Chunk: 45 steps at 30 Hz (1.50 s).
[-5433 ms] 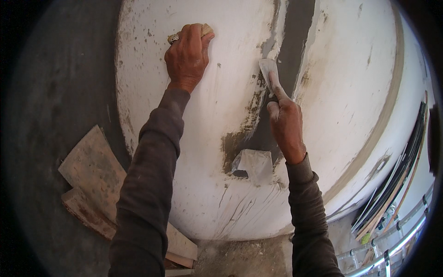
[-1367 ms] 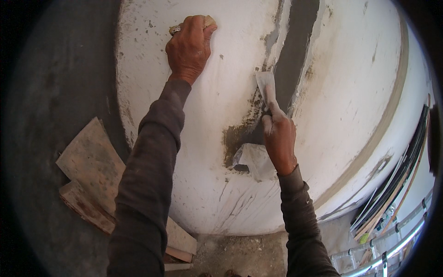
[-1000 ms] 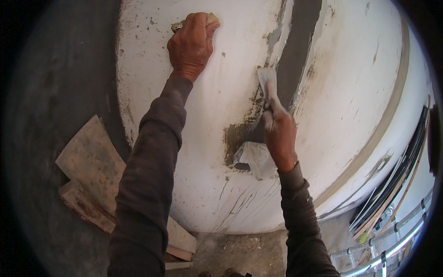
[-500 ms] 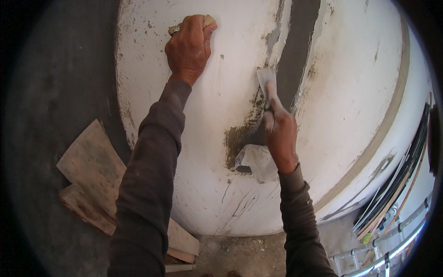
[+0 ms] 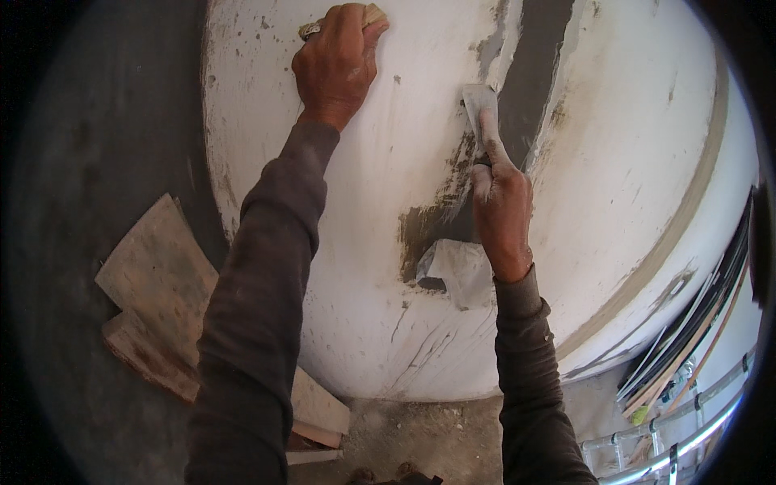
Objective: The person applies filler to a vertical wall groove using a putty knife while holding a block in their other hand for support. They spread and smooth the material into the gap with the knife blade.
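Note:
My right hand (image 5: 503,210) grips a putty knife, its index finger stretched along the whitish blade (image 5: 478,99). The blade lies against the white wall (image 5: 404,105), at the left border of a dark grey vertical strip (image 5: 537,56). Higher up and to the left, my left hand (image 5: 335,73) is closed, knuckles up, around a tan block-like piece (image 5: 374,14) against the wall. Most of that piece is hidden by the fingers. Below the knife, rough brown and grey patches lead down to a crumpled clear plastic sheet (image 5: 461,271) stuck at a dark recess.
Flat worn boards (image 5: 158,267) lean at the lower left against a dark grey surface (image 5: 105,145). Dark pipes and thin wooden strips (image 5: 695,323) stand at the right, above a metal ladder (image 5: 687,444). Dusty floor (image 5: 428,436) shows below.
The putty knife and my right hand have moved up along the strip's left border. My left hand has shifted slightly up and right, still closed on the tan piece.

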{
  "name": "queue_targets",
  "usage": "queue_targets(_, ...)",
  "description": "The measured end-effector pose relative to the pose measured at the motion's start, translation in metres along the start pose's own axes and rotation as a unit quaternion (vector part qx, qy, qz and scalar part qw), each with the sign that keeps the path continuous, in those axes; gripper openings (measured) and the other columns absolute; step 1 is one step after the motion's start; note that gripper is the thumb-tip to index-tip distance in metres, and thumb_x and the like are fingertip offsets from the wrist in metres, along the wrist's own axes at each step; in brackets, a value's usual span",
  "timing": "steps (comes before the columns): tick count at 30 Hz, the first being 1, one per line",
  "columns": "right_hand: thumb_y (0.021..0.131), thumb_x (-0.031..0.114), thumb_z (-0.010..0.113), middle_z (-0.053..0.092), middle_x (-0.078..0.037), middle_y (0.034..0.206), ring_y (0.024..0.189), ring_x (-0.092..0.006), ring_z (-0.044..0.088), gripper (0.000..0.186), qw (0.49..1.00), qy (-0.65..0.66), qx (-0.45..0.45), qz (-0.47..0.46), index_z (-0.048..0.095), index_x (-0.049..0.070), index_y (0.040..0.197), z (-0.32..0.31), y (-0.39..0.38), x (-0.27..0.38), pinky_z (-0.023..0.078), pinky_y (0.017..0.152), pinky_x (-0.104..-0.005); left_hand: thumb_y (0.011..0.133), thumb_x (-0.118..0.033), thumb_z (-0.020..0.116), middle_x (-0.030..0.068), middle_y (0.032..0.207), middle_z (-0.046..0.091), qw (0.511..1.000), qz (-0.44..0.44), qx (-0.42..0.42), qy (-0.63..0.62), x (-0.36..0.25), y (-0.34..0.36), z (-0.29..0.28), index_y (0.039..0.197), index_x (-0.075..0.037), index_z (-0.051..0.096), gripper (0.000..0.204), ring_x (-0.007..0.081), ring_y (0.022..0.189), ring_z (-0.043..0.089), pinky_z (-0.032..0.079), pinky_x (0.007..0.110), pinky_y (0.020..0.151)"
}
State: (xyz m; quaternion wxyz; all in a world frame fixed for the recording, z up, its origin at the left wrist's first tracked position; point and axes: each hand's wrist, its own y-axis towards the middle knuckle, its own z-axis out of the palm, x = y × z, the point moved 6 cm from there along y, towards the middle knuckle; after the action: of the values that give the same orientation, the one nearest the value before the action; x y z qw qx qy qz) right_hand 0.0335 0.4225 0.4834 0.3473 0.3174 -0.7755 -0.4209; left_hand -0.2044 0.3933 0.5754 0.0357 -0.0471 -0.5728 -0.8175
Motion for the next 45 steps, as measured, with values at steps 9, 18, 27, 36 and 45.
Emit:
queue_targets(9,0.084,-0.001,0.047,0.054,-0.020,0.073,0.060,-0.0197,0.047,0.073,0.998,0.030,-0.030,-0.042,0.044,0.016,0.155,-0.007,0.017,0.003,0.049,0.066,-0.0316,0.101,-0.038,0.061,0.0071,0.091,0.069,1.000,-0.001,0.006,0.027,0.000,-0.003,0.000,0.111,-0.010,0.060,0.030,0.0241,0.072,0.070,0.056,0.036,0.061)
queue_targets(18,0.084,0.000,0.048,0.060,-0.019,0.075,0.057,-0.0151,0.047,0.075,1.000,-0.012,0.011,-0.007,0.043,0.018,0.157,0.002,-0.019,-0.009,0.050,0.064,-0.0309,0.100,-0.036,0.062,0.0062,0.090,0.069,1.000,-0.014,0.008,0.006,-0.003,-0.003,-0.003,0.112,-0.011,0.060,0.028,0.0222,0.070,0.069,0.056,0.035,0.060)
queue_targets(27,0.086,-0.001,0.048,0.053,-0.021,0.073,0.058,-0.0226,0.047,0.073,1.000,0.003,-0.008,-0.015,0.042,0.017,0.156,-0.002,-0.013,-0.008,0.049,0.066,-0.0314,0.101,-0.036,0.062,0.0070,0.091,0.069,1.000,-0.015,0.010,0.006,-0.004,-0.002,0.000,0.112,-0.010,0.060,0.028,0.0220,0.071,0.070,0.057,0.036,0.060)
queue_targets(36,0.086,0.000,0.050,0.057,-0.021,0.074,0.061,-0.0224,0.057,0.072,1.000,-0.015,0.010,-0.012,0.043,0.018,0.156,-0.014,0.028,-0.003,0.052,0.069,-0.0353,0.101,-0.035,0.061,0.0066,0.094,0.069,0.999,-0.013,0.028,0.015,-0.005,-0.004,-0.002,0.113,-0.010,0.060,0.028,0.0223,0.072,0.069,0.056,0.034,0.060)
queue_targets(45,0.086,0.004,0.051,0.062,-0.022,0.074,0.060,-0.0281,0.060,0.070,0.998,-0.038,-0.013,-0.057,0.045,0.016,0.154,-0.019,0.048,-0.004,0.054,0.070,-0.0393,0.100,-0.032,0.063,0.0069,0.094,0.069,1.000,-0.019,0.019,0.004,-0.008,0.000,-0.004,0.114,-0.009,0.059,0.027,0.0223,0.074,0.069,0.056,0.035,0.061)
